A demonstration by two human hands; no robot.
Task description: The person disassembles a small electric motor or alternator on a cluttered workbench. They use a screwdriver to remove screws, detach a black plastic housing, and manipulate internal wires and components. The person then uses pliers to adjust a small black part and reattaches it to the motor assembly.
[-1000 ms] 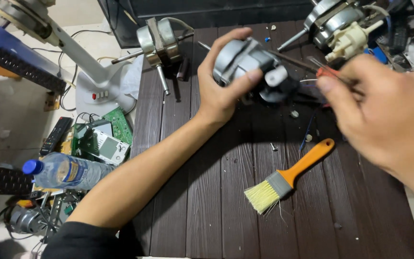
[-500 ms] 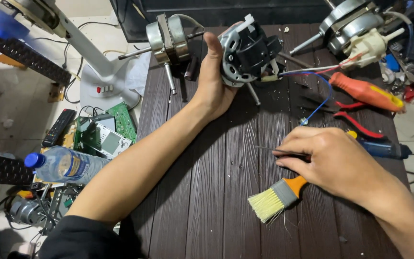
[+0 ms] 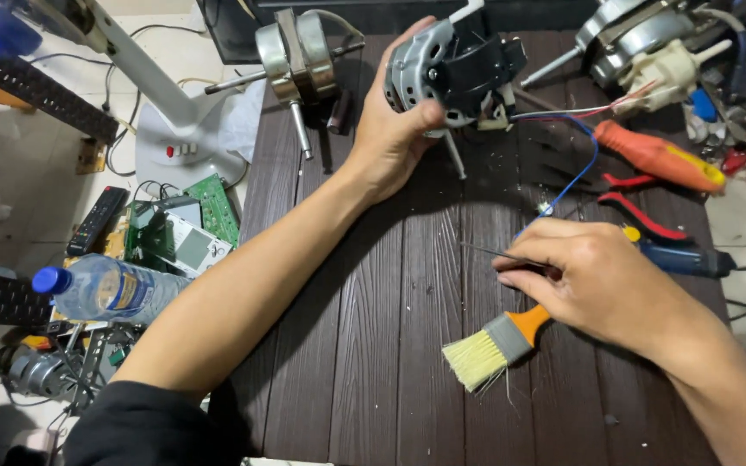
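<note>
Yellow bristles mark the paintbrush (image 3: 498, 343), which lies nearest on the dark slatted table (image 3: 364, 345), its orange handle running under the right hand (image 3: 602, 280). That hand rests over it, fingers pinched on a thin metal pick (image 3: 494, 254) that points left. Farther off, the left hand (image 3: 395, 138) grips a grey and black fan motor (image 3: 451, 65), fingers wrapped round its casing, held up above the table's far end. Right of it lies an orange-handled screwdriver (image 3: 658, 157).

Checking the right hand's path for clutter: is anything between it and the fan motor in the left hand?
Nothing solid: between the right hand and the fan motor in the left hand lies bare tabletop, crossed only by a thin blue wire.
</note>
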